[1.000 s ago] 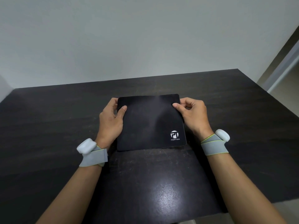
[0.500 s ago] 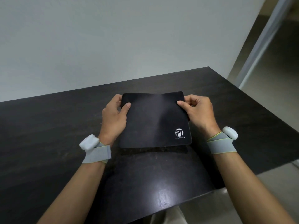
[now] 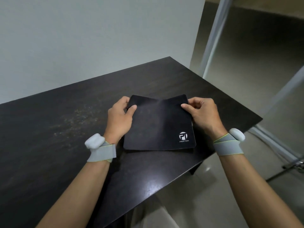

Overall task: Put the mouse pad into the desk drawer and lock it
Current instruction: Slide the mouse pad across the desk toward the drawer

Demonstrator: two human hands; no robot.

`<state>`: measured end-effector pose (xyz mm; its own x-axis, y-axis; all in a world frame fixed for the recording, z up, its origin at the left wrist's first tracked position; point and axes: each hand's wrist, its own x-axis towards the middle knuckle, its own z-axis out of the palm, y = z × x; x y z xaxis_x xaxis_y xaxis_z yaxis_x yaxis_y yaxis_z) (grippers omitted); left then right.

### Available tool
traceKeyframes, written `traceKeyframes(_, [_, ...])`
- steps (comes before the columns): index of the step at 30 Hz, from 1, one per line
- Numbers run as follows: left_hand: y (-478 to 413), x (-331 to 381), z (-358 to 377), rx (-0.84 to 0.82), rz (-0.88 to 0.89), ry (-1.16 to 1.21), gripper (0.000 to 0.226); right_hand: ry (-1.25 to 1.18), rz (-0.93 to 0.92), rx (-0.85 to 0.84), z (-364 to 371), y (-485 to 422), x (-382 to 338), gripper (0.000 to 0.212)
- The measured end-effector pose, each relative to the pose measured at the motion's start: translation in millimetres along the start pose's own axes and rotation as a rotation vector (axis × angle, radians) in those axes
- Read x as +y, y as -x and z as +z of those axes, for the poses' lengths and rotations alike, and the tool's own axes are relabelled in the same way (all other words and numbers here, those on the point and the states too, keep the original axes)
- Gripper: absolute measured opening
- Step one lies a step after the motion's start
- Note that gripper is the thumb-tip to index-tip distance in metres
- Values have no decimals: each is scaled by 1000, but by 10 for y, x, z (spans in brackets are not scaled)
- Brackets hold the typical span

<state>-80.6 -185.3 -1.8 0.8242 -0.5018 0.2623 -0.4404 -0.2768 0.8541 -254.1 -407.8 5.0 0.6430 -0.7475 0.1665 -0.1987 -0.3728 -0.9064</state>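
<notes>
A black mouse pad [image 3: 158, 125] with a white logo near its right front corner is held just above the dark desk top [image 3: 57, 129]. It sags along its middle into a shallow fold. My left hand [image 3: 120, 119] pinches its far left corner, thumb on top. My right hand [image 3: 204, 112] pinches its far right corner the same way. Both wrists wear grey bands with white sensors. No drawer is in view.
The desk's right corner [image 3: 259, 120] and its front edge [image 3: 172, 183] run diagonally, with pale floor beyond. A white wall stands behind the desk. At the right are a light door frame [image 3: 212, 41] and metal stand legs [image 3: 291, 165] on the floor.
The pad has come up off the desk and bent along its middle, both hands keeping their grip. The view has swung to the right, showing the desk's right corner and the floor.
</notes>
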Motion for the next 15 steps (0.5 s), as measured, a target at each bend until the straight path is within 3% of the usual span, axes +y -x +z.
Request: traceKeyframes(15, [2, 145, 664, -139, 55, -72, 10, 121, 145, 93, -517, 176, 375, 8])
